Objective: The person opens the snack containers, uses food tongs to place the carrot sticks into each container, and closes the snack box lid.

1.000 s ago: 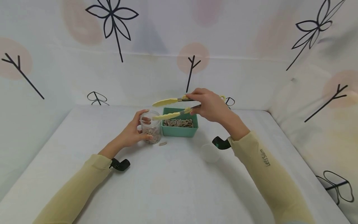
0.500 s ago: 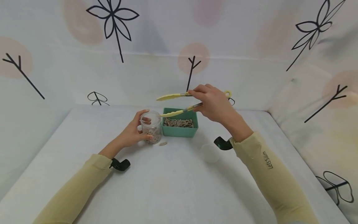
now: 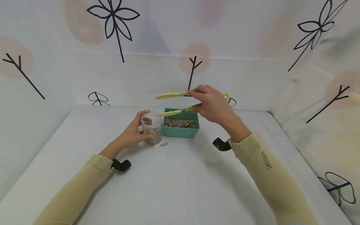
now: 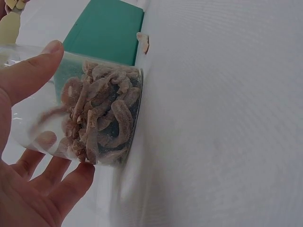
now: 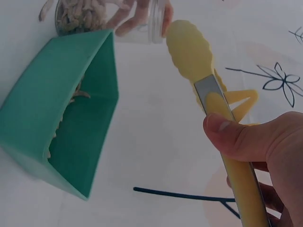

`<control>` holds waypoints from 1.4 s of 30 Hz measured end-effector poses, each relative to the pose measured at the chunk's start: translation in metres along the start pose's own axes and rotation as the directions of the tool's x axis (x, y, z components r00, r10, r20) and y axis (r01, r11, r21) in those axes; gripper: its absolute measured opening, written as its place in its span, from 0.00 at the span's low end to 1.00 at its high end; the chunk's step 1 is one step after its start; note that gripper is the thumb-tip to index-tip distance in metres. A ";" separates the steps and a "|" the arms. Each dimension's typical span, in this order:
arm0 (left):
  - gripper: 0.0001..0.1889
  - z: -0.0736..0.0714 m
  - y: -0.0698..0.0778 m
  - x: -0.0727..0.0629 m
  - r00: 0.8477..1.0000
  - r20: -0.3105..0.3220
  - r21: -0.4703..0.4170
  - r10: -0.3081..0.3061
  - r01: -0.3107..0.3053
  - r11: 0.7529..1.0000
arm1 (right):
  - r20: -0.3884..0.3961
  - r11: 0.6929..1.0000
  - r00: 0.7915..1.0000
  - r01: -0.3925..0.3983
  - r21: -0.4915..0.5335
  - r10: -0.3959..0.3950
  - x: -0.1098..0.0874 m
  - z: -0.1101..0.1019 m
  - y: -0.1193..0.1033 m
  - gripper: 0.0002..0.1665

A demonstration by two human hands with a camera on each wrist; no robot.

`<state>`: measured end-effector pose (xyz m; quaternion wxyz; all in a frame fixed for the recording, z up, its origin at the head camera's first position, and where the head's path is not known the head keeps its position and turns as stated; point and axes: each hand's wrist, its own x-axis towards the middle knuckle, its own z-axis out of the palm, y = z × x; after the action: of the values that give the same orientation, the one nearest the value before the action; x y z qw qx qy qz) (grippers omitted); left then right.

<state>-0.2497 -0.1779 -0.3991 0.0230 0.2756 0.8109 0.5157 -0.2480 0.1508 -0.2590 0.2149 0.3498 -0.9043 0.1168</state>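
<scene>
My left hand [image 3: 130,132] grips a clear plastic jar [image 4: 102,111] that stands upright on the table, its mouth uncovered. Dried brownish-grey strips [image 4: 106,109] fill the lower part of the jar. My right hand [image 3: 212,104] holds yellow-tipped tongs [image 5: 213,90], their arms spread apart with nothing between the tips. The lower tip [image 3: 168,113] reaches near the jar's rim, over the left side of a green rectangular box [image 3: 181,133]. More of the same strips [image 3: 180,123] lie inside that box, right beside the jar.
One loose strip [image 3: 164,144] lies on the white tabletop in front of the jar and box. A round translucent lid [image 3: 211,154] rests on the table to the right. Behind the table hangs a patterned white cloth [image 3: 152,75].
The tongs, spread throughout, have gone up and right from the jar's mouth, then slightly back left. My left hand and the jar have stayed in place.
</scene>
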 end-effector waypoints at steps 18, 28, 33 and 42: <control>0.55 -0.003 -0.002 -0.001 1.000 0.000 -0.014 0.003 -0.003 1.000 | 0.202 0.981 0.960 -0.188 -0.046 0.193 -0.021 0.013 0.029 0.40; 0.56 0.000 -0.002 0.001 1.000 -0.003 -0.025 -0.014 0.014 1.000 | 0.394 0.979 0.896 -0.178 -0.100 0.203 -0.015 0.023 0.034 0.40; 0.56 0.002 0.003 0.002 1.000 -0.003 -0.020 -0.022 0.022 1.000 | 0.490 0.976 0.845 -0.165 -0.143 0.215 -0.005 0.025 0.035 0.40; 0.51 0.001 0.035 -0.006 1.000 0.007 -0.018 -0.016 0.016 1.000 | 0.564 0.976 0.798 -0.203 -0.081 0.213 0.006 0.035 0.039 0.39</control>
<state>-0.2291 -0.1688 -0.3717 0.0325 0.2706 0.8083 0.5220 -0.2896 0.1633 -0.2896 -0.0763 0.2654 -0.9608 0.0225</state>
